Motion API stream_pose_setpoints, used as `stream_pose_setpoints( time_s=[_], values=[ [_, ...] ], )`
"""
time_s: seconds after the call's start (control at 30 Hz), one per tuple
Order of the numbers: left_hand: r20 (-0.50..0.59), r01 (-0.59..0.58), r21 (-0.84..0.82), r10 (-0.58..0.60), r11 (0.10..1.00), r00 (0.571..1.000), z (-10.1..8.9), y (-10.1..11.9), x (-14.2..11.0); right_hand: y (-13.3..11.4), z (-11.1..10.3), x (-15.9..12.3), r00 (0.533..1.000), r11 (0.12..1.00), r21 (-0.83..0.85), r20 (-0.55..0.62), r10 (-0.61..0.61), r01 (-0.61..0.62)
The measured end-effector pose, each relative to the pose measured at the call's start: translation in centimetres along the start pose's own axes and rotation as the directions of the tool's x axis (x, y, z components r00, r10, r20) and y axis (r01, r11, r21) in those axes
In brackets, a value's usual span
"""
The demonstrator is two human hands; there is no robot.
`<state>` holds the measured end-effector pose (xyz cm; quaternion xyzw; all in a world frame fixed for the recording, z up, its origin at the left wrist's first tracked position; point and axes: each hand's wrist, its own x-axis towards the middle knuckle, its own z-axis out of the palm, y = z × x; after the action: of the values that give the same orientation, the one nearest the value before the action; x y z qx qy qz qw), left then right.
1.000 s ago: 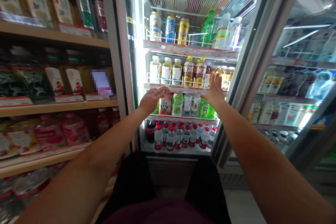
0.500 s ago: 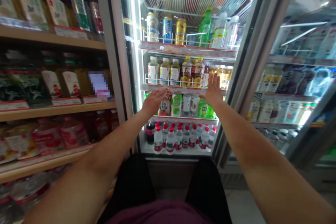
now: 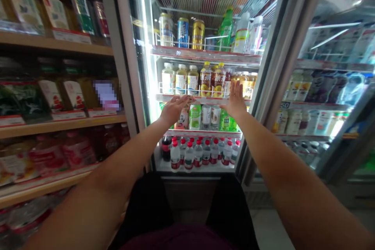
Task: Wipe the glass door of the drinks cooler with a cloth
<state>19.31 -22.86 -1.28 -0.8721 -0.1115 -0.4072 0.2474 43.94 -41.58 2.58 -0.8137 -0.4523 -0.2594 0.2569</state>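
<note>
Both my arms stretch forward to a lit drinks fridge. My left hand (image 3: 175,109) is open, palm down, its fingers pointing right along the price rail (image 3: 202,100) of a middle shelf; I cannot tell whether it touches the rail. My right hand (image 3: 236,100) is open with fingers raised, at the right end of that rail, and holds nothing. Behind the hands stand juice bottles (image 3: 181,79) and brown tea bottles with yellow caps (image 3: 205,79). Just below are a green-labelled drink (image 3: 195,117) and green bottles (image 3: 225,120), partly covered by the hands.
Small red-capped water bottles (image 3: 189,157) line the fridge floor. Higher up stand a blue can (image 3: 183,33), a gold can (image 3: 198,34) and a green bottle (image 3: 226,29). Wooden shelving (image 3: 58,125) with bottles is at left; another fridge (image 3: 310,105) is at right.
The view has shifted slightly, so the shelves appear a little further left. Both hands keep nearly the same open pose at the shelf rail.
</note>
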Motion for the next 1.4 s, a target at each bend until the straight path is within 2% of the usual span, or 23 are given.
stream_pose_setpoints(
  time_s=[0.13,0.37,0.57,0.73,0.97,1.17,1.4],
  values=[
    [-0.05,0.057,0.0,-0.057,0.998,0.997,0.1,0.3,0.8,-0.2,-0.3,-0.2,1.0,1.0,-0.002,0.004,0.003,-0.003],
    [0.023,-0.049,-0.041,0.05,0.998,0.998,0.2,1.5,1.0,0.0,0.1,0.0,1.0,0.998,-0.055,0.021,0.009,-0.007],
    [0.007,0.005,-0.056,-0.004,0.998,1.0,0.4,2.0,1.9,-0.3,-0.3,-0.3,0.999,0.999,-0.024,0.022,0.023,-0.023],
    [0.046,-0.054,-0.086,0.058,0.995,0.997,1.0,2.5,1.8,-0.2,-0.2,-0.3,1.0,0.999,-0.032,0.015,0.005,-0.004],
    [0.016,-0.009,-0.093,0.011,0.996,1.0,1.1,2.5,2.7,0.1,0.1,-0.1,1.0,1.0,-0.02,0.01,0.01,-0.01],
    [0.04,-0.079,-0.103,0.083,0.992,0.996,1.6,2.9,2.9,-0.2,0.0,-0.5,1.0,1.0,-0.005,-0.015,-0.004,0.004],
    [0.026,-0.051,-0.092,0.054,0.994,0.998,1.5,3.1,3.3,-0.3,-0.1,-0.4,1.0,1.0,-0.022,0.01,0.013,-0.013]
  ],
)
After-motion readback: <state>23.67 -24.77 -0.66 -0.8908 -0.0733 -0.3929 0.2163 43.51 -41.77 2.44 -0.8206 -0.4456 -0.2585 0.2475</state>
